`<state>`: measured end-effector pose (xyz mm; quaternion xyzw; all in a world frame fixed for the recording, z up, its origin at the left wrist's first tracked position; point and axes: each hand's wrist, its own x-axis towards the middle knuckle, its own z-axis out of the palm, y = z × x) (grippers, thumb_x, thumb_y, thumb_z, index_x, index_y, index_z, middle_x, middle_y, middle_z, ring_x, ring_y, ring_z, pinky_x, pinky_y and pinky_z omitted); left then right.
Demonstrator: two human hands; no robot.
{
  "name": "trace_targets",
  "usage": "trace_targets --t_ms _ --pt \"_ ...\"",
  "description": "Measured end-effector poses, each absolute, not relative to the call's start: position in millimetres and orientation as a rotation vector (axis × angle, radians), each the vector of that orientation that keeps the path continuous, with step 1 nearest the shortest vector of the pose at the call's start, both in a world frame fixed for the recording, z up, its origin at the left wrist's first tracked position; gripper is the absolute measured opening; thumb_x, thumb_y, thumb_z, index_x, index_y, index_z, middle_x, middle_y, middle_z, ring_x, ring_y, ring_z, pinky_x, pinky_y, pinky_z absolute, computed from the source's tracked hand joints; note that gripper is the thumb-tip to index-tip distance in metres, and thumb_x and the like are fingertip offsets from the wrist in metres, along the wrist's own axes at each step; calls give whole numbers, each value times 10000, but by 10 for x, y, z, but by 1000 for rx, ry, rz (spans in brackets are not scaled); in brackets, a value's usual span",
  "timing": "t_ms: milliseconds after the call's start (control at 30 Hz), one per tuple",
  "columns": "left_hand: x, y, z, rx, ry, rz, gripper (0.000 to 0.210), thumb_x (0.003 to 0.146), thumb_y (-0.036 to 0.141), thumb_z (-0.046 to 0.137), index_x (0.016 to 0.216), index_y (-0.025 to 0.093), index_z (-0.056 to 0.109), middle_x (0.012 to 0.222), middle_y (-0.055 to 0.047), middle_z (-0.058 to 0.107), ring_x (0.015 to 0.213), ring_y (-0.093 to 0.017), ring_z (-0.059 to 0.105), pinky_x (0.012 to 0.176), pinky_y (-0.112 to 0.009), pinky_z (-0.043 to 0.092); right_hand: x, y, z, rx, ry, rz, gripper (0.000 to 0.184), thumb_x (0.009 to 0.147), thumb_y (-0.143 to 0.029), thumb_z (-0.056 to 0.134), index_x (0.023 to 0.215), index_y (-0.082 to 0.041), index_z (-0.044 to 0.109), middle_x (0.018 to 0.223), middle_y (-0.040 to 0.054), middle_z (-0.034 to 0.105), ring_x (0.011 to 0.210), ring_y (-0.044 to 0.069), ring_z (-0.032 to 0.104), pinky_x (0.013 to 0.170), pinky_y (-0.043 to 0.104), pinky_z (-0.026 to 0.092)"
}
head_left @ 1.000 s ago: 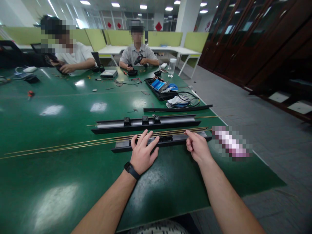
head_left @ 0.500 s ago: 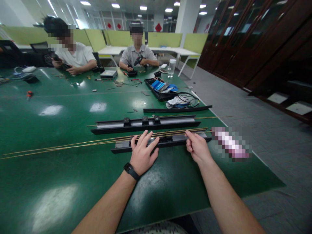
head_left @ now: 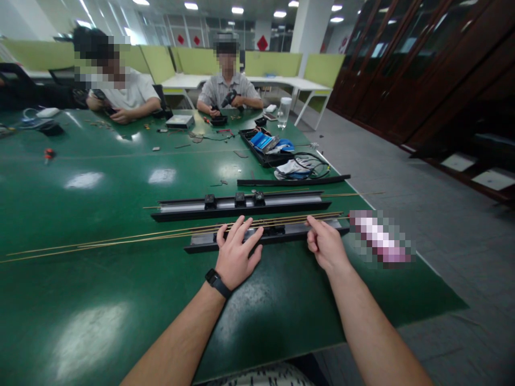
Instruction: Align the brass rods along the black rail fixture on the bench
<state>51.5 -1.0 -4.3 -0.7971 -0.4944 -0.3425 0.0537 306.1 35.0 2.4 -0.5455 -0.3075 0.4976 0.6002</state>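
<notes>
Several long thin brass rods [head_left: 108,241] lie across the near black channel rail [head_left: 201,248] and reach far out to the left over the table. My left hand [head_left: 237,249] rests on them with its fingers spread, over the rail's left half. Towards the rods' right ends, my right hand [head_left: 326,244] pinches a rod at the index fingertip; its other fingers are curled and the thumb is partly hidden. Dark blocks in the near rail are partly covered by the rods and my left hand. Behind it lies a second black channel rail [head_left: 241,210] with small black blocks along it.
Further back are a black strip [head_left: 293,181], a glove [head_left: 295,168] with a black cable, and a black tray [head_left: 263,155] of blue items. Two people sit across the green table [head_left: 161,316], one holding a power drill [head_left: 229,98]. A blurred-out pink object [head_left: 380,238] lies right.
</notes>
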Motion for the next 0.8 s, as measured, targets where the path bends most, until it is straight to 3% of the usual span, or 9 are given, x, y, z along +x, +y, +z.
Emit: trace_targets --t_ms 300,600,800 --pt "520 -10 -58 -2425 -1520 -1056 418 885 302 662 1300 351 645 1476 -76 563 1431 -311 446 1191 -564 188 3041 332 70 -1264 -696 1161 333 735 -432 831 787 -164 640 421 -57 500 288 51 354 285 163 215" --pt "519 -20 -38 -2425 -1522 -1042 389 907 312 641 1294 345 645 1475 -72 566 1434 -298 445 1186 -553 194 3016 320 112 -1319 -681 1145 409 721 -512 845 754 -176 615 411 -57 486 289 45 346 278 151 218" --pt "519 -20 -46 -2428 -1537 -1033 392 907 310 645 1297 346 645 1479 -71 562 1440 -298 436 1190 -558 185 3017 313 110 -1310 -717 1138 376 778 -500 806 784 -161 643 413 -47 494 293 49 356 288 155 222"
